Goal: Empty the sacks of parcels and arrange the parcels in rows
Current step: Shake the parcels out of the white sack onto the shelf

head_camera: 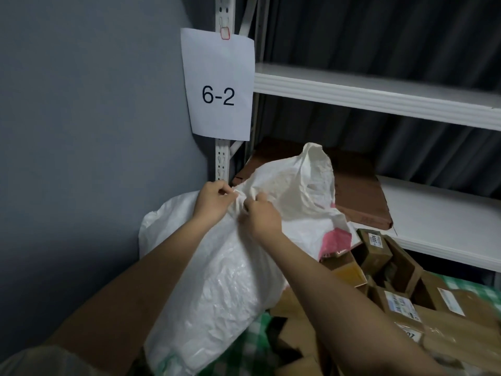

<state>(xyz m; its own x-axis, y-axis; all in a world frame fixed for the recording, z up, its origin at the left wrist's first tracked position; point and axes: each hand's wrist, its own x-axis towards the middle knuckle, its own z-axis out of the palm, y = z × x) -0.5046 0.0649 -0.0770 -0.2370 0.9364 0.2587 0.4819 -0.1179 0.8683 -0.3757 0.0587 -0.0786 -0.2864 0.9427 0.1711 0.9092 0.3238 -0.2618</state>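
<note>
Two hands are seen in the head view, both drawn together at the gathered neck of a white woven sack (217, 280) that stands against the grey wall (81, 131). The left hand (212, 203) is curled, its thumb and forefinger pinching what looks like a tie or a twisted fold at the neck; the right hand (261, 215) is likewise curled, its fingertips nipped on the bunched fabric just beside the left. What exactly is held, cord or cloth, cannot be told.

From the fingers the full body of the sack runs down and toward the person, its long axis roughly upright with a lean to the wall, while the loose mouth flap (314, 180) rises just beyond and to the right of the fingers. Neither hand is nearer; both are already on the neck. The neck is judged to be closed yet, so the coming move would be a loosening there.

Below and right of the fingers, cardboard parcels (393, 299) lie heaped, not in rows, on a green checked cloth (257, 337)
</note>
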